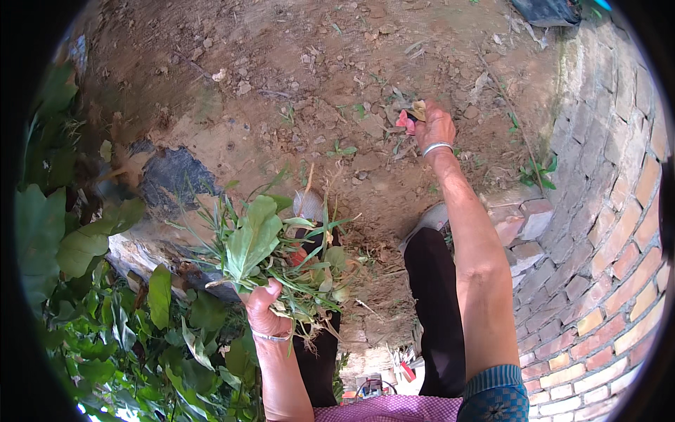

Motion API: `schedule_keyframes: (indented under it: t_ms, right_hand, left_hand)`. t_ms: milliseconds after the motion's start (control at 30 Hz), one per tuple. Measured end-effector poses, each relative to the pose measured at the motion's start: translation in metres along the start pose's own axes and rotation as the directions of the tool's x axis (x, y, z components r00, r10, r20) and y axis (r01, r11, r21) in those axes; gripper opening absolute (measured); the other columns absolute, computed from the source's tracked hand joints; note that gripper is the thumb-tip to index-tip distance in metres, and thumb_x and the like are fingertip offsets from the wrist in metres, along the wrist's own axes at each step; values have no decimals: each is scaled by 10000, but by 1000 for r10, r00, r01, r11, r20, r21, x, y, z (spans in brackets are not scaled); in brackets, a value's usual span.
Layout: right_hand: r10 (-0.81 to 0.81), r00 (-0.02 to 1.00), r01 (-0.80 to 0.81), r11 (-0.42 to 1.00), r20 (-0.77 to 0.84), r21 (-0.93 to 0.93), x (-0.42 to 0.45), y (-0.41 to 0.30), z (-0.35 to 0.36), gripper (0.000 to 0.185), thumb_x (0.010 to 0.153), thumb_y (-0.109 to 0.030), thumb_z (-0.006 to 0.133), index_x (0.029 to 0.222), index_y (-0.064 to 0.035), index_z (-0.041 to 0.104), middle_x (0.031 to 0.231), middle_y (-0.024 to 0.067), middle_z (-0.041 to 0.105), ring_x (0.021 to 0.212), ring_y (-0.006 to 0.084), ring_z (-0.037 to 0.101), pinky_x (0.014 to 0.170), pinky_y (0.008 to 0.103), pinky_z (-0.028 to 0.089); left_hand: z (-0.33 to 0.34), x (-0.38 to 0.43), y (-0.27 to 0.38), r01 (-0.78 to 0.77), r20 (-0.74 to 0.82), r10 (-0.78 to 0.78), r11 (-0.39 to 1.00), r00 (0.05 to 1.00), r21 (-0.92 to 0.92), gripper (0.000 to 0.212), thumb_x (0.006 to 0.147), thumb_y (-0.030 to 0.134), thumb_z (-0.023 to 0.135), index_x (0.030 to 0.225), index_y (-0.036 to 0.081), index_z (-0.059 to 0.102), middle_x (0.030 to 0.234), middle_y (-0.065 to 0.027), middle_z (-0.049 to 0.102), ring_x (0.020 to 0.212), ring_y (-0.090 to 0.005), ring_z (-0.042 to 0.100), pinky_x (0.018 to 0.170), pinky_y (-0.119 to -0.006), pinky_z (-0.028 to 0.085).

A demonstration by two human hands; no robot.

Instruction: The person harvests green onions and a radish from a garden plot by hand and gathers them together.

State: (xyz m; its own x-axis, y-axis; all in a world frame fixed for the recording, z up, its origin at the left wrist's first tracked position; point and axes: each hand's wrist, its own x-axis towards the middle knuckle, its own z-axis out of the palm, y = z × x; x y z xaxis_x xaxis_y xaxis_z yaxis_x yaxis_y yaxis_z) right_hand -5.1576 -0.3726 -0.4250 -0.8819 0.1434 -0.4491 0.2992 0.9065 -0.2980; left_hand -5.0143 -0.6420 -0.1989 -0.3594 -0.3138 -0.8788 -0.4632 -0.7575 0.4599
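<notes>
My left hand grips a thick bunch of pulled weeds, with grass blades, broad leaves and some thin roots showing. Its fingers are mostly behind the plants. Out ahead and to the right, my right hand is low over the bare soil, closed on scraps of litter, pink, tan and dark. Exactly what these scraps are is too small to tell. Dry leaves and small sprouts lie about that hand.
A brick wall curves along the right, with loose bricks at its foot. Leafy plants crowd the left side. Dark plastic sheeting lies partly buried in soil. A thin stick and a dark bag-like object are farther off.
</notes>
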Motion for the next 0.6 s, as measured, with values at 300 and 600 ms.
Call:
schedule_keyframes:
  t_ms: [300, 600]
  right_hand:
    - [-465, 849, 509, 847, 252, -152, -64, -21, -10, 437, 592, -298, 782, 864, -34, 564, 898, 115, 529, 908, 294, 527, 765, 398, 424]
    - [-578, 740, 637, 766, 344, -83, -87, -86, 83, 460, 547, -207, 757, 946, -65, 577, 934, 71, 561, 991, 242, 515, 917, 416, 350]
  left_hand:
    - [-18, 10, 22, -171, 51, 171, 985, 984, -8, 536, 723, 352, 624, 1069, -48, 535, 995, -190, 592, 892, -322, 573, 836, -431, 455]
    - [-15, 4, 18, -105, 74, 108, 994, 991, -43, 564, 737, 343, 640, 1126, -43, 510, 1052, -175, 578, 934, -307, 546, 867, -430, 435]
